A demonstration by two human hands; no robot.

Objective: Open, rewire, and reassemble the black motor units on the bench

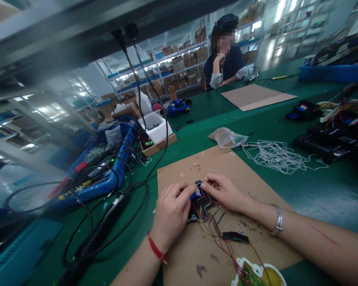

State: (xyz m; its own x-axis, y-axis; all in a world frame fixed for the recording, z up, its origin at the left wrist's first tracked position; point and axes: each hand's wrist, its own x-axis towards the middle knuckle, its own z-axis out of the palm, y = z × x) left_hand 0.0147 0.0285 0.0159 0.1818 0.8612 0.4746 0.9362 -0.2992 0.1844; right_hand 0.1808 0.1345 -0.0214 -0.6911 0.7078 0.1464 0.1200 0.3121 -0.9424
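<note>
A small black plastic module (pixel 200 206) with red, yellow and black wires lies on a brown cardboard sheet (pixel 179 174). My left hand (pixel 170 212) grips its near side, with the fingertips at a small blue part (pixel 193 194). My right hand (pixel 222 192) pinches the module's far edge from the right. The wires trail down to a green circuit board in a white housing (pixel 255 276), cut off by the frame's lower edge. A black wrapped wire piece (pixel 235 237) lies beside them. The hands hide much of the module.
A black power tool (pixel 97 232) and cables lie left, next to a blue tray (pixel 107 178). Ahead are a white box (pixel 155 128), a bag of small parts (pixel 226 138) and white wire (pixel 274 157). A seated co-worker (pixel 225 55) is beyond. Black wired units (pixel 322 145) lie right.
</note>
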